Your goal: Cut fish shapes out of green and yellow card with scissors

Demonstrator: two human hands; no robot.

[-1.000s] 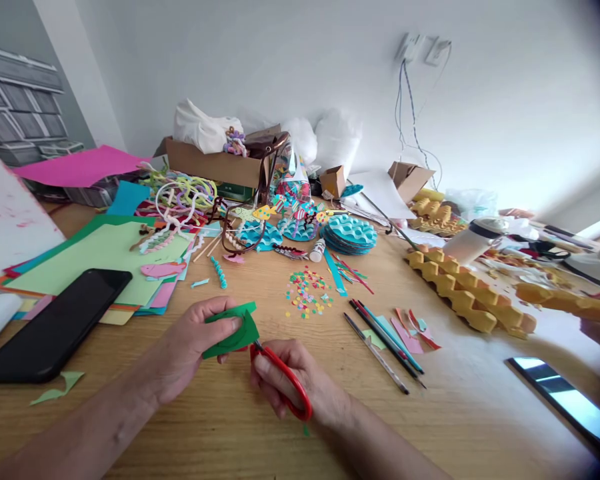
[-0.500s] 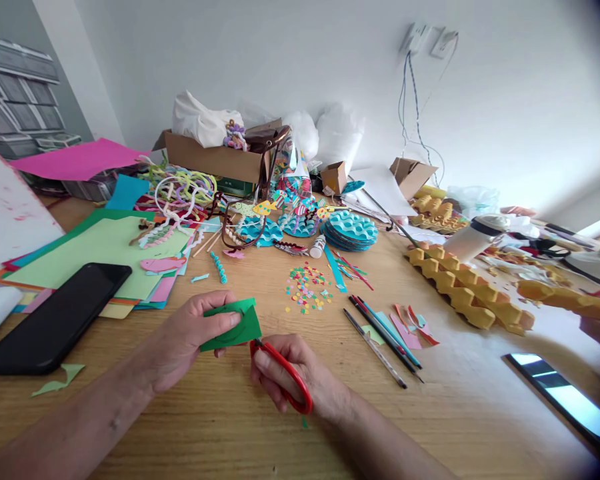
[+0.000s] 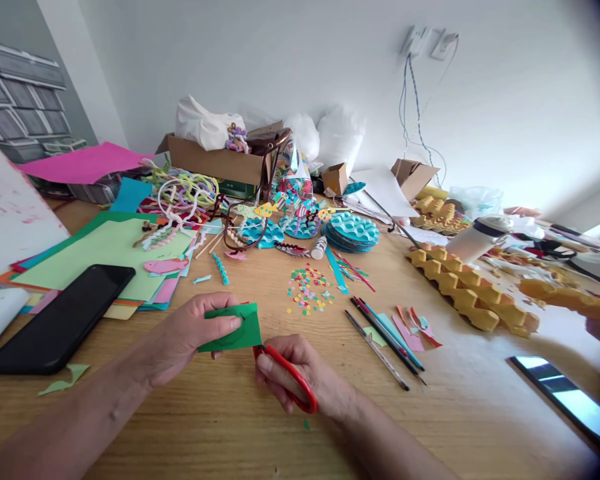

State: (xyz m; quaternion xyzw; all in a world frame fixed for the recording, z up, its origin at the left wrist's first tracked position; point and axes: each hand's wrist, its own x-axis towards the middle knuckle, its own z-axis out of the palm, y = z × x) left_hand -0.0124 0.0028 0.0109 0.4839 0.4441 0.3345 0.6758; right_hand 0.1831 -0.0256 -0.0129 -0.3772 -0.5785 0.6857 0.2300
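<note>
Colleague: Where is the workpiece, and how do the hands stand?

Operator: From my remote station I record the green paper [image 3: 251, 325] held above the bench [image 3: 220, 420], midway between its left and right sides, toward the near edge. The left hand [image 3: 195, 327] pinches it, thumb above, fingers below. The right hand [image 3: 304, 361] is curled around the handles of the red scissors [image 3: 312, 401], whose tip meets the paper's lower right corner. The blades' spacing is hidden; I cannot tell it.

Colleague: How much is done?

Operator: A dark curved line is marked on the paper, so I judge the drawing stage complete, at least where the thumb does not cover it. Straight edges remain at top and right; I judge the cutting early, with most of the outline uncut. A small green scrap [image 3: 307, 424] lies below the right hand.

Colleague: Any finished pieces?

Operator: I note a pink fish shape [image 3: 165, 266] on the coloured sheets [image 3: 90, 250], toward the left edge, apparently fully cut.
</note>
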